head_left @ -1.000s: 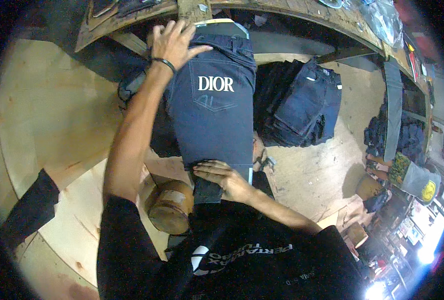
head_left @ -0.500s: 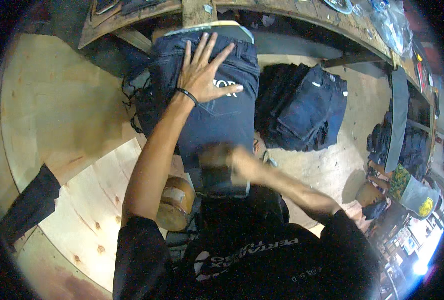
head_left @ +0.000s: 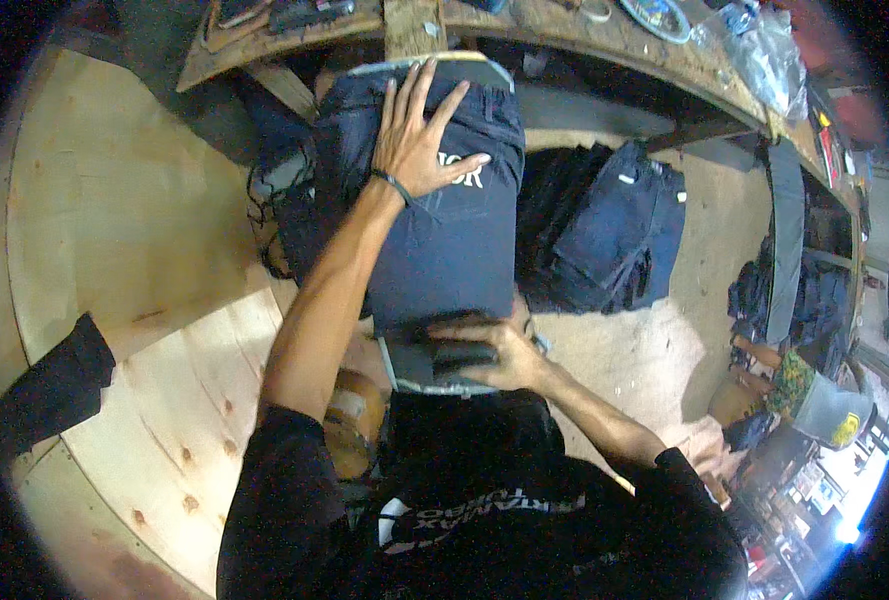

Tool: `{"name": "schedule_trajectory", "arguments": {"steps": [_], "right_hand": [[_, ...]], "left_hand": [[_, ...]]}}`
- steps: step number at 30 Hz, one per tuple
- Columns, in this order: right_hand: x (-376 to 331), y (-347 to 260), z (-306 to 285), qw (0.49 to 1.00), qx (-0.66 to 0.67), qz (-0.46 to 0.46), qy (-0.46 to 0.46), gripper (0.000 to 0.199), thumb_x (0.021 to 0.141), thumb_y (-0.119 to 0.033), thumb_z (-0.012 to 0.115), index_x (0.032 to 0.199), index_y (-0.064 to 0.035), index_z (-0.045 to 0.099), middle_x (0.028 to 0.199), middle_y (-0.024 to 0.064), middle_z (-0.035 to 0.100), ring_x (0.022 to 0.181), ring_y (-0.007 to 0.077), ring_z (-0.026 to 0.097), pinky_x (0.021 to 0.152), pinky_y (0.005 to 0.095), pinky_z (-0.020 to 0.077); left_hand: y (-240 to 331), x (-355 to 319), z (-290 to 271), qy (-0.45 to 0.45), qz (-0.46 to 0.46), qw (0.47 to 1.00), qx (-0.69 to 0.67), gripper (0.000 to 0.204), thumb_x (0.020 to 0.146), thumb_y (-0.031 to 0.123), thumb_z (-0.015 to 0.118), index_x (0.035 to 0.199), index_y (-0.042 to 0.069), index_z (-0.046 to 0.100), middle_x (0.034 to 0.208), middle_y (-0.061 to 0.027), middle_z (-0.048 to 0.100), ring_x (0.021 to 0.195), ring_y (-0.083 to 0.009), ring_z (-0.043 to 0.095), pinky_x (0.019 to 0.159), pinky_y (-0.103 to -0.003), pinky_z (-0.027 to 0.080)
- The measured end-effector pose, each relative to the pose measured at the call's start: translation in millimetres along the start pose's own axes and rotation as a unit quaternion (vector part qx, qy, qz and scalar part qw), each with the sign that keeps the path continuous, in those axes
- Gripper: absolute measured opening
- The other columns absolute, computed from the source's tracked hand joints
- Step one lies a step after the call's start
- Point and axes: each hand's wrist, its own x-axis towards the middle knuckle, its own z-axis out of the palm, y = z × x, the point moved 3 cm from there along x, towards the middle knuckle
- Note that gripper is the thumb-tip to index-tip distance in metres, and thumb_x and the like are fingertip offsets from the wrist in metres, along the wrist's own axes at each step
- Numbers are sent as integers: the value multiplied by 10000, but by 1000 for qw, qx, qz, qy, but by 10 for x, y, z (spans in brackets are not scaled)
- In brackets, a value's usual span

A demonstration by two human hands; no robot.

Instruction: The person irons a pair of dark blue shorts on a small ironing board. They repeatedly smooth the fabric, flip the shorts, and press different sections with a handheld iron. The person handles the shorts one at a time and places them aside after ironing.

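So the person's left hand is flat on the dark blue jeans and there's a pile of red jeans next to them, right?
Not quite. The left hand does lie flat, fingers spread, on the dark blue jeans, but the pile beside them is dark blue too, not red. The head view shows this.

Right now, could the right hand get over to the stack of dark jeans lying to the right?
Probably yes. The right hand sits at the near end of the folded jeans; the stack of dark jeans lies just beside, nothing between them.
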Motion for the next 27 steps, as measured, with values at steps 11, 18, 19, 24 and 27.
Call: {"name": "schedule_trajectory", "arguments": {"steps": [11, 18, 19, 24, 27], "right_hand": [[476, 864, -103, 854, -370, 10, 365, 832, 866, -52, 710, 1646, -249, 496, 1752, 140, 363, 1614, 461, 283, 1309, 661, 210], [1368, -208, 1304, 852, -485, -36, 191, 931, 805, -117, 788, 1662, -260, 454, 1724, 139, 380, 1622, 477, 225, 1233, 812, 158], [1779, -262, 1308, 885, -439, -47, 145, 961, 820, -136, 805, 1683, -252, 399, 1713, 149, 395, 1614, 474, 260, 1218, 839, 157], [1809, -423, 823, 930, -211, -168, 249, 798, 844, -224, 881, 1570, -169, 554, 1650, 202, 461, 1573, 492, 343, 1297, 659, 209], [1133, -348, 89, 846, -325, -73, 415, 764, 807, -323, 939, 1488, -148, 643, 1597, 180, 508, 1552, 474, 367, 1276, 687, 207]], "left_hand": [[66, -2596, 128, -7, -569, 663, -486, 905, 1092, 718, 402, 1642, 1, 443, 1706, -167, 440, 1555, -264, 422, 1279, -356, 295], [263, -4045, 51, -119, -634, 673, -361, 716, 1101, 532, 517, 1580, 1, 484, 1470, -188, 615, 1269, -349, 634, 1081, -406, 508], [158, -3903, 60, -103, -614, 700, -350, 719, 1095, 518, 533, 1588, -1, 464, 1486, -203, 595, 1277, -363, 629, 1081, -414, 510], [282, -2607, -303, -12, -465, 828, -313, 770, 1065, 451, 614, 1627, -11, 362, 1565, -278, 494, 1314, -431, 605, 1081, -453, 522], [355, -1709, -485, -31, -365, 907, -208, 823, 1047, 410, 663, 1651, -16, 301, 1612, -323, 434, 1337, -472, 591, 1081, -477, 528]]}}
